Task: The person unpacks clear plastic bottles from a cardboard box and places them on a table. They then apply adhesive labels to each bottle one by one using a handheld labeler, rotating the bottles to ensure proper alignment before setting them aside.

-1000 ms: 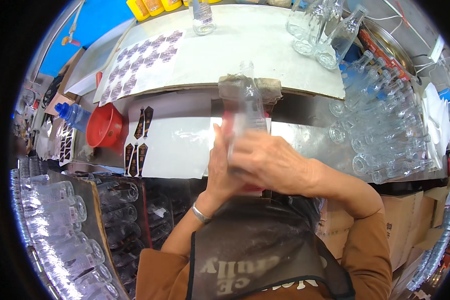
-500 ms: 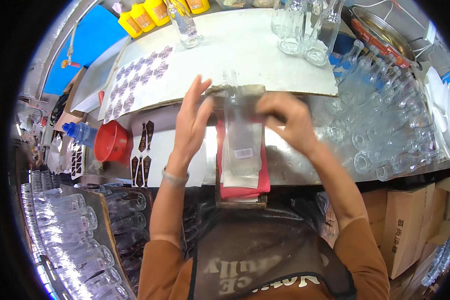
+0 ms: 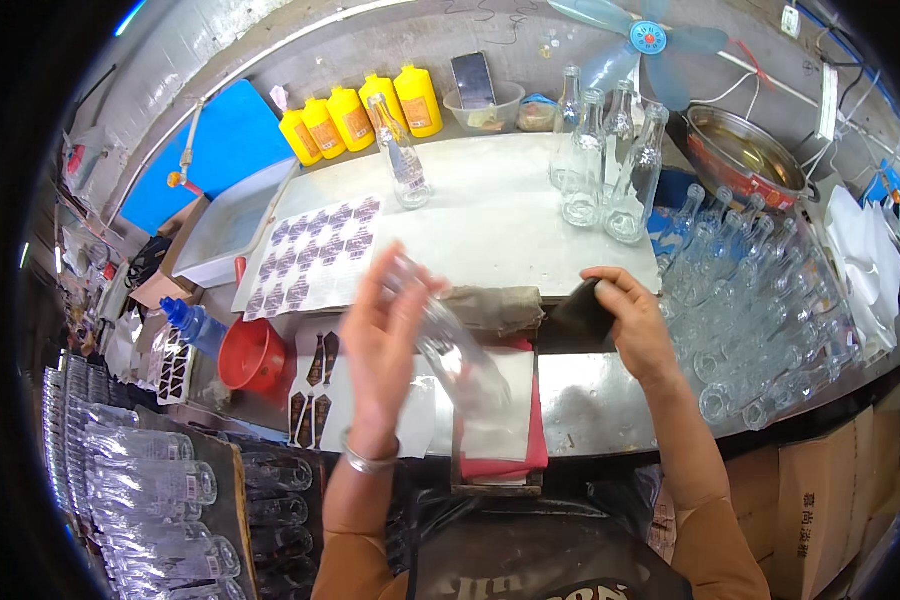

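Observation:
My left hand [image 3: 382,345], smeared by motion, is closed around the neck of a clear glass bottle [image 3: 458,362]. The bottle tilts, its base toward the lower right, over a narrow wooden cradle lined with white paper [image 3: 500,432] and red cloth [image 3: 536,432]. A cloth-wrapped block [image 3: 495,308] crosses the cradle's far end. To the right, my right hand [image 3: 635,320] pinches a thin black flat piece [image 3: 583,313] between thumb and fingers; its exact kind is unclear. Beyond my left hand lies a sheet of printed labels [image 3: 315,252], and dark tie-shaped labels [image 3: 313,395] lie nearer, left of the cradle.
One labelled bottle [image 3: 406,165] and several clear bottles [image 3: 630,185] stand on the white board [image 3: 490,215]. Many bottles [image 3: 760,300] crowd the right side; more lie in crates [image 3: 155,480] at lower left. A red bowl [image 3: 252,355], yellow containers [image 3: 350,120] and a fan [image 3: 648,38] surround the bench.
The bottle lay along the cradle; now my left hand has it, raised and tilted. My right hand has moved away to the right with the black piece. The view has tipped upward.

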Demonstrator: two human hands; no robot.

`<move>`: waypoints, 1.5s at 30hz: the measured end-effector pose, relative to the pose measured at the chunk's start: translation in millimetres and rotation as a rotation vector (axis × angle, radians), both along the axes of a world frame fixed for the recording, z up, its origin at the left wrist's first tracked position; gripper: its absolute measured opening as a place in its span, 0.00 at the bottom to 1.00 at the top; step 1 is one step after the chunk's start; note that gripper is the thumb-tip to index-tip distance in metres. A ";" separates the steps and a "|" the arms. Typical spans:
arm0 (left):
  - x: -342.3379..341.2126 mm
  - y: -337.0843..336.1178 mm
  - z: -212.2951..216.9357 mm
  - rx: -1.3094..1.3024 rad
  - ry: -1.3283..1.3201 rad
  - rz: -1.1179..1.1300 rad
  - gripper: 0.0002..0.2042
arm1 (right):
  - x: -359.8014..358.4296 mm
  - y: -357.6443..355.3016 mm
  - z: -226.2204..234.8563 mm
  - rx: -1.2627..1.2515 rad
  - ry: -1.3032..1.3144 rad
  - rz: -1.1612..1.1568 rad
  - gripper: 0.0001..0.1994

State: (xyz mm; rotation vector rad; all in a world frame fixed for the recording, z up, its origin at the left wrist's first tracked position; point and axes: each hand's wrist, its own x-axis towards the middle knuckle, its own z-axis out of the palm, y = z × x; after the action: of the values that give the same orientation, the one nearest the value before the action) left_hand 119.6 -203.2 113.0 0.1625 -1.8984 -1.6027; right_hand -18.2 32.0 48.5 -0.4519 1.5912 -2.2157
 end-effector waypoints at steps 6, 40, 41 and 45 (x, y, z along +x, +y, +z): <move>-83.0 -84.3 60.7 -0.287 0.283 0.181 0.23 | -46.2 6.4 65.6 0.208 0.434 -0.206 0.14; 29.6 42.8 -134.9 0.252 -0.323 -0.265 0.37 | 80.2 -31.2 -41.1 0.542 0.511 0.100 0.26; 30.5 45.5 -136.6 0.272 -0.307 -0.237 0.37 | 96.5 -28.9 -42.1 0.563 0.441 0.177 0.26; 35.3 52.5 -120.6 0.295 -0.284 -0.204 0.37 | 115.7 -28.2 -48.4 0.489 0.238 0.134 0.27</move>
State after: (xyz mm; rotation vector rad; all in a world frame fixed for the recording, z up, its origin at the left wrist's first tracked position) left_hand 154.9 -150.8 -7.6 0.3460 -1.9239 -2.0907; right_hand 97.4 3.8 0.1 -0.6665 2.0770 -1.6418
